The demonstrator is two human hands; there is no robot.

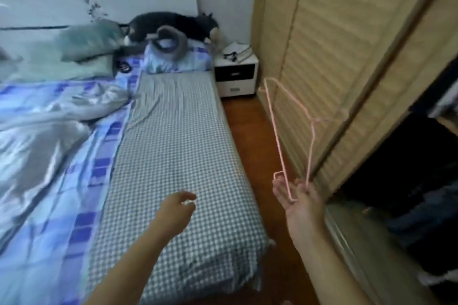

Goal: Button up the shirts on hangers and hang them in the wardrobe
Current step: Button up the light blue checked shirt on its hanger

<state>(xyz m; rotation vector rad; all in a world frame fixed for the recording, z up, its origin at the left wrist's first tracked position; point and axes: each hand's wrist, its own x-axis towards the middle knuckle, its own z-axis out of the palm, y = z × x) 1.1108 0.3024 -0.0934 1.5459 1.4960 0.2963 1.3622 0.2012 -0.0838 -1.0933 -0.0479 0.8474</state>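
Observation:
My right hand [298, 199] holds a thin pink hanger [277, 136] by one end, palm up, fingers curled round the wire. The bare hanger stands up in front of the wardrobe's slatted wooden door [329, 39]. My left hand [177, 208] hovers over the checked sheet [178, 156] on the bed's right side, fingers loosely curled and holding nothing. To the right, the wardrobe is open [401, 176], dark inside, with dark clothes in it. No shirt is plainly visible on the bed.
A rumpled blue-and-white duvet [49, 136] covers the bed's left side, with pillows [91, 42] and a dark plush toy [173, 25] at the head. A white nightstand [235, 72] stands beside the bed. A narrow strip of wooden floor [250, 136] runs between bed and wardrobe.

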